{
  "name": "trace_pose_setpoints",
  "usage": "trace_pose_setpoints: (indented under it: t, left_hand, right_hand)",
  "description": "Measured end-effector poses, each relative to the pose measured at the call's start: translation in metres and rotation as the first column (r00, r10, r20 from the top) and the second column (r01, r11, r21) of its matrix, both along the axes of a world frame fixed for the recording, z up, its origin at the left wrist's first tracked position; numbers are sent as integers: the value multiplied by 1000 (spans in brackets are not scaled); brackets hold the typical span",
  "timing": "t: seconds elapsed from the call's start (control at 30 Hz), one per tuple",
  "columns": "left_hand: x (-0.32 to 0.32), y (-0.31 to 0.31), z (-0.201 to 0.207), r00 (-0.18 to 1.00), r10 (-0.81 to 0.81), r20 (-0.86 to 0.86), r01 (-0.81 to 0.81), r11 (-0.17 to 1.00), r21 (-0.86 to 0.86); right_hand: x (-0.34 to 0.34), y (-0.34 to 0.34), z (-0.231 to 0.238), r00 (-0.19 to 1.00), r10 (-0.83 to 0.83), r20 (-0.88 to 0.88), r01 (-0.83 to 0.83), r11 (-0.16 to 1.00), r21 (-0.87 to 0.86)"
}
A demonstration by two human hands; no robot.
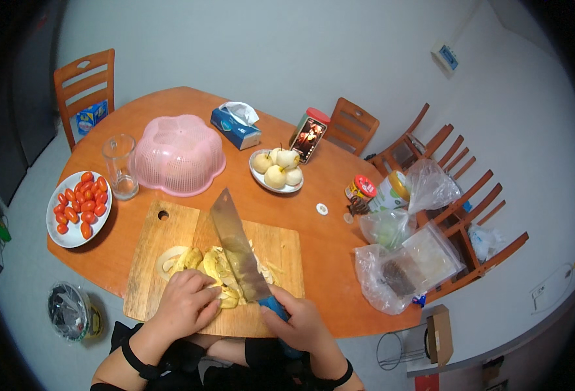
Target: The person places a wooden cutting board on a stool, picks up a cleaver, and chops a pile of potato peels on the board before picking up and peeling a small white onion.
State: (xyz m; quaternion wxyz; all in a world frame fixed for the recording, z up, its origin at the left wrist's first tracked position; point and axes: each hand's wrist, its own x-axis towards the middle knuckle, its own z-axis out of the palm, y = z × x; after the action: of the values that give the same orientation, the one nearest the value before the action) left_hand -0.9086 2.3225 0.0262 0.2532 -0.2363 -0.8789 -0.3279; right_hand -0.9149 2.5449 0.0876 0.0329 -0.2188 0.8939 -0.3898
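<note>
On the wooden cutting board (193, 228) lies a heap of yellow peels and pale strips (214, 265); the exact fruit is hard to make out. My left hand (186, 301) presses down on the near side of this heap with its fingers curled and close together. A broad kitchen knife (236, 244) is in my right hand (298, 324), the fingers wrapped round its blue handle. Its blade slants up and away to the left, over the right side of the heap, close to my left fingertips.
Left of the board stand a plate of cherry tomatoes (80, 203), a glass mug (122, 166) and an upturned pink basket (178, 155). Beyond it are a plate of pears (277, 168), a tissue box (236, 124) and a propped phone (308, 138). Plastic bags (392, 260) lie at right.
</note>
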Motion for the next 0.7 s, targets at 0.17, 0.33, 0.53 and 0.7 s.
trace_pose_setpoints:
  t: [0.17,0.33,0.53,0.7]
  left_hand:
    - [0,1,2,1000,-13,-2,13,1000,14]
    - [0,0,-1,1000,-11,-1,11,1000,19]
    - [1,0,1,1000,-21,-20,21,999,25]
    - [-1,2,0,1000,-24,16,23,1000,12]
  right_hand:
    - [-6,-1,-8,999,37,15,-38,996,84]
    - [-4,0,-4,1000,20,-18,-19,999,26]
    - [-5,0,-4,997,41,70,-48,993,105]
    - [-6,-4,-3,998,53,39,-56,995,86]
